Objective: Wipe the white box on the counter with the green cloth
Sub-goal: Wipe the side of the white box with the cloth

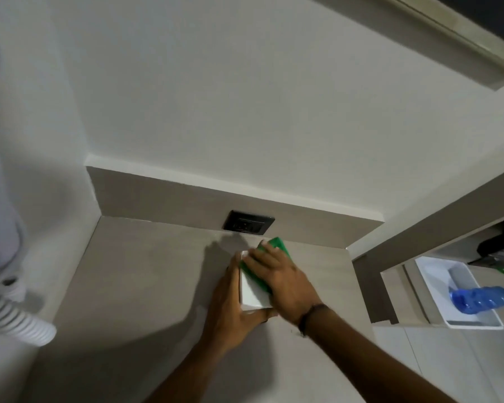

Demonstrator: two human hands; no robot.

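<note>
Green cloth [277, 251] on white box [253, 292], wiping under way.

From the left, bare desk [146, 286] gives open room; the left hand [230, 309] clamps the box's left side and near corner. The right hand [280, 277] presses flat on the cloth over the box top. The sides look unwiped, I judge. Backsplash and socket [248, 223] sit close behind, the desk edge right.

The white box [255, 295] looked smooth and a bit shiny, like hard card or plastic. The green cloth [278, 248] on top of it looked soft. The counter [146, 286] under the box was matt, with a faint wood-like grain. Behind the box, the black socket [248, 222] looked like glossy plastic.
</note>
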